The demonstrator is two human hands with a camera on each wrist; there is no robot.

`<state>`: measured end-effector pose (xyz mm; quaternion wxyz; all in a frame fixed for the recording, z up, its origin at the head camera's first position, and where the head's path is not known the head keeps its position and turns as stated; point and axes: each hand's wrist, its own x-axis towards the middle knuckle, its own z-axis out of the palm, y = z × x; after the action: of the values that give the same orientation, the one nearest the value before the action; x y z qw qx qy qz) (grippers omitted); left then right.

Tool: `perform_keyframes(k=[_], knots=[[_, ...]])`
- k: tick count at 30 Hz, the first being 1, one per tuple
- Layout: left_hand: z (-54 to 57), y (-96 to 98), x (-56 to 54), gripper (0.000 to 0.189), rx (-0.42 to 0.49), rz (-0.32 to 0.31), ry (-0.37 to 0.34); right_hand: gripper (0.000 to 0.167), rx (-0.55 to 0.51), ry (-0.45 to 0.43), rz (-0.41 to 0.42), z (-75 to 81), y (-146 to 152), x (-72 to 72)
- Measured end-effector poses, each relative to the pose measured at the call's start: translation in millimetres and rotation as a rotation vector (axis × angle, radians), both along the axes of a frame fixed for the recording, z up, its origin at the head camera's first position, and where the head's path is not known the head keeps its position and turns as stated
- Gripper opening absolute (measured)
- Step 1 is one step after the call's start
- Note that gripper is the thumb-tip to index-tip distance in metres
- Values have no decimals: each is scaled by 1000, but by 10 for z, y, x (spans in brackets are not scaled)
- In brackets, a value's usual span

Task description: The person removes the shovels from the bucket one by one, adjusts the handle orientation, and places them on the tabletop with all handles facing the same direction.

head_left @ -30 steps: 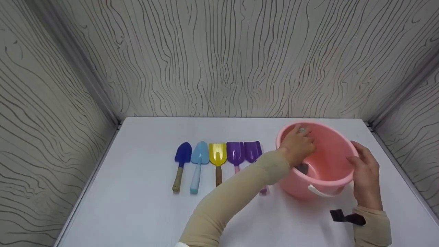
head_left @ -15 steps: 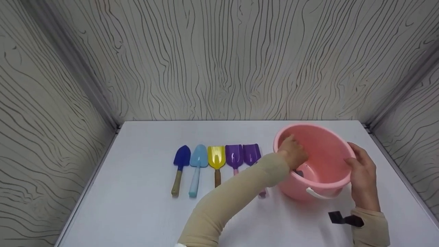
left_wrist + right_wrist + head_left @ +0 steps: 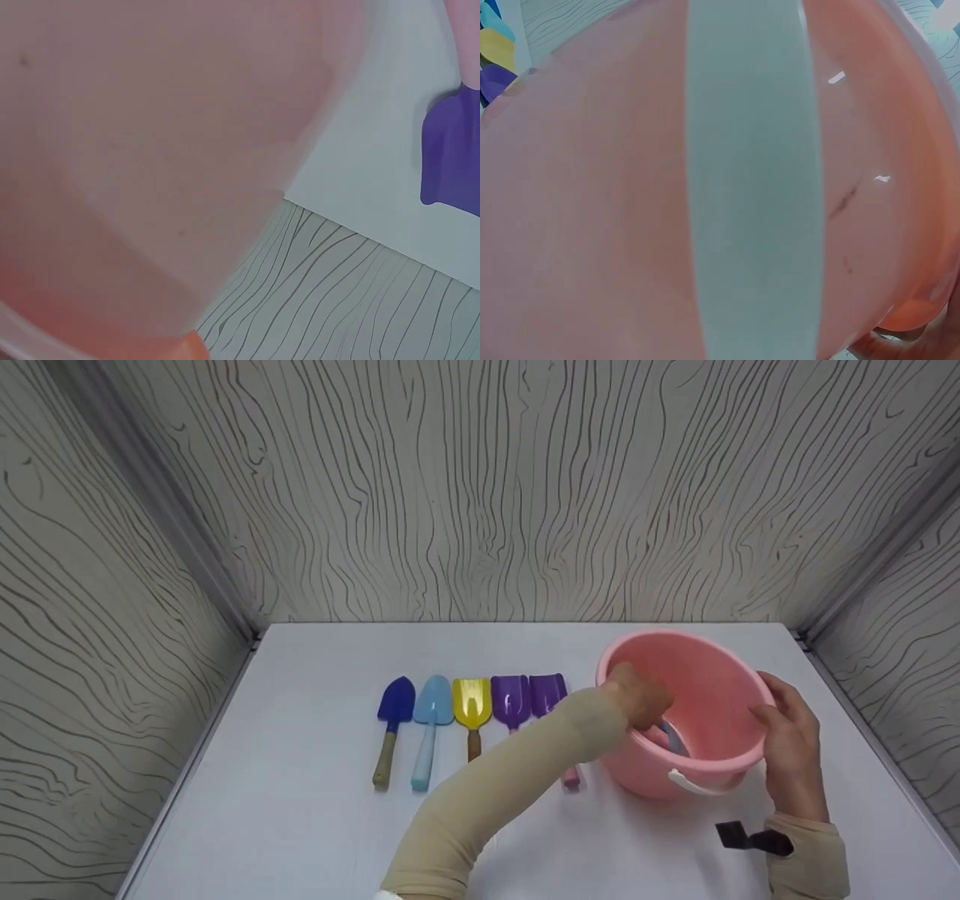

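A pink bucket (image 3: 712, 682) stands tilted at the right of the white table in the head view. My left hand (image 3: 637, 697) reaches over its left rim; its fingers are hidden inside. Below that hand, a blue-grey curved piece (image 3: 673, 739) shows in the bucket, its kind unclear. My right hand (image 3: 795, 742) grips the right rim, thumb on the inner side. Pink bucket wall (image 3: 165, 150) fills much of the left wrist view. Close up in the right wrist view, the bucket's white handle (image 3: 754, 180) crosses its wall, with fingers (image 3: 930, 341) at the lower right corner.
Left of the bucket, toy shovels lie in a row: dark blue (image 3: 396, 701), light blue (image 3: 433, 701), yellow (image 3: 472, 701), and two purple ones, a left one (image 3: 510, 701) and a right one (image 3: 547, 694). My left sleeve (image 3: 510, 787) crosses over their handles. Patterned walls (image 3: 450, 495) enclose the table.
My left hand has sunk deeper into the bucket; the teal bit once seen at its fingers is hidden. A blue-grey piece has come into sight below it. The right hand keeps its grip.
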<state>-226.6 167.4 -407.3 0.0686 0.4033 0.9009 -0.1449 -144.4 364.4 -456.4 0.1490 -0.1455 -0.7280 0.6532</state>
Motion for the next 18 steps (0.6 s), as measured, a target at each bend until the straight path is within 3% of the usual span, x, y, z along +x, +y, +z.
perform_keyframes(k=[3,10,18], knots=[[-26,8,-18,14,-28,-13,43,51,-2,-5,1,3,-12,-2],[-14,-31,-25,14,-98,-74,243,49,-14,18,21,3,-40,-7],[108,-119,-27,24,6,-54,285,50,-34,7,7,1,-26,2]])
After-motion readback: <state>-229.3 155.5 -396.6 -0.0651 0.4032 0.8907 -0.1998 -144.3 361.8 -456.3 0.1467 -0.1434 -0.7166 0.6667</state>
